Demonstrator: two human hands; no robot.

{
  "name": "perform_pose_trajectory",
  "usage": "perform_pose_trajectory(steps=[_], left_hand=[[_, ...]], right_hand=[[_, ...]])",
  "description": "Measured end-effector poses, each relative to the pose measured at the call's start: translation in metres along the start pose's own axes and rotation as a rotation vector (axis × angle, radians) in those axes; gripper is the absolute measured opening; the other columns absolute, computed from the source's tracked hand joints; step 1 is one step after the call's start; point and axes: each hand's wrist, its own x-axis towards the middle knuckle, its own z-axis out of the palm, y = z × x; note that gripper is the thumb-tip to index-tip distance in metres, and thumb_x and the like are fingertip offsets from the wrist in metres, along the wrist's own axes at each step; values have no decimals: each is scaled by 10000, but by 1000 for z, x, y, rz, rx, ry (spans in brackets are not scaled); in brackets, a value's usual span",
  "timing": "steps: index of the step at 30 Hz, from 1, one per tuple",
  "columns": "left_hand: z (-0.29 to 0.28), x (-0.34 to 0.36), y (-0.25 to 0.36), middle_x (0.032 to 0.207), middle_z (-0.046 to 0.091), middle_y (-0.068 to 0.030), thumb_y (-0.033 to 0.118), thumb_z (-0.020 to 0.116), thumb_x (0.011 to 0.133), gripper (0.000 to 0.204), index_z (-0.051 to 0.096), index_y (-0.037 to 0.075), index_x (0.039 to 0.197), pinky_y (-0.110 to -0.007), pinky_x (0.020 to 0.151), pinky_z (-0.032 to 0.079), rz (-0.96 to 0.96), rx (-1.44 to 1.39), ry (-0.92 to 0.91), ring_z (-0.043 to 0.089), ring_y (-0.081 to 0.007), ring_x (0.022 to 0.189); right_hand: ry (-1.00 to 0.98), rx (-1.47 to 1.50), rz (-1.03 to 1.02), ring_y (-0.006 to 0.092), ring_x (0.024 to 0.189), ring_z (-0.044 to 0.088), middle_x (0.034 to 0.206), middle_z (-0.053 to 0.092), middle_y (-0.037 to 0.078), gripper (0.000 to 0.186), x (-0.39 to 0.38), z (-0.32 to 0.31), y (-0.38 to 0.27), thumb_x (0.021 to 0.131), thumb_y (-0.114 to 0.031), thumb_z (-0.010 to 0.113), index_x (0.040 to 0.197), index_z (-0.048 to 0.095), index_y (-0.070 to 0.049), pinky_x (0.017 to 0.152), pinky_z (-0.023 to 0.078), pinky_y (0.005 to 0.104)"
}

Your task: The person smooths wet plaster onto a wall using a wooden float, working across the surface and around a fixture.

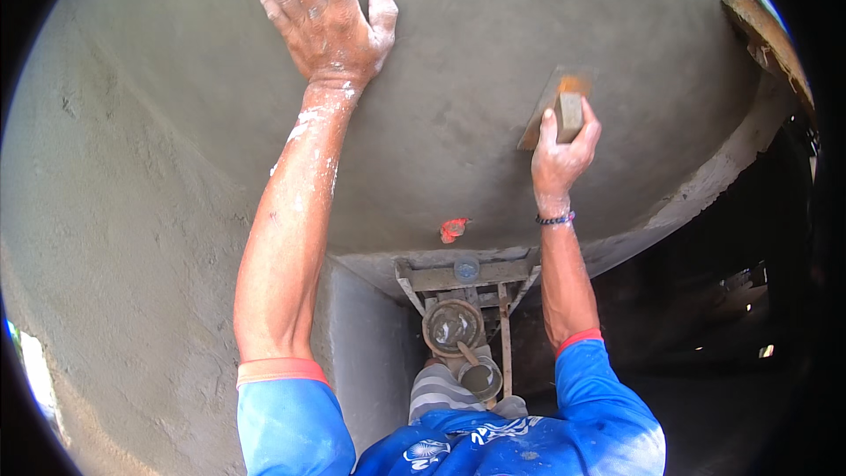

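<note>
My left hand (pixel 330 13) lies with fingers spread on the smooth grey plastered wall (pixel 458 26) in the upper left of the view, its skin flecked with white. My right hand (pixel 564 145) grips the block handle of a flat metal trowel (pixel 566 106), whose rectangular blade is against the plaster, with an orange patch near the upper end. A small red fitting (pixel 453 229) sits in the plaster below and between my hands.
Below the wall a wooden frame (pixel 432 278) holds a clear container (pixel 466 269). Under it are a bucket of grey mix (pixel 449 326) with a stick and a smaller bucket (pixel 478 380). Rough plaster (pixel 106 256) spreads on the left; a dark opening (pixel 696 317) lies lower right.
</note>
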Motion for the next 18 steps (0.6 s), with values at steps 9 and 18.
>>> perform_pose_trajectory(steps=[9, 18], left_hand=[[8, -6, -4, 1574, 260, -202, 321, 609, 898, 657, 404, 121, 1490, -615, 1164, 198, 21, 12, -12, 201, -485, 1450], [15, -5, -15, 1486, 332, -271, 425, 565, 878, 659, 490, 67, 1427, -625, 1139, 222, 30, 29, -6, 241, -518, 1392]], right_hand=[[-674, -298, -479, 274, 915, 508, 952, 505, 84, 544, -160, 0, 60, 774, -159, 707, 1305, 590, -142, 744, 380, 423], [-859, -321, 796, 403, 1173, 579, 1217, 612, 220, 587, -294, -236, 197, 858, -233, 728, 1344, 490, -5, 1015, 460, 436]])
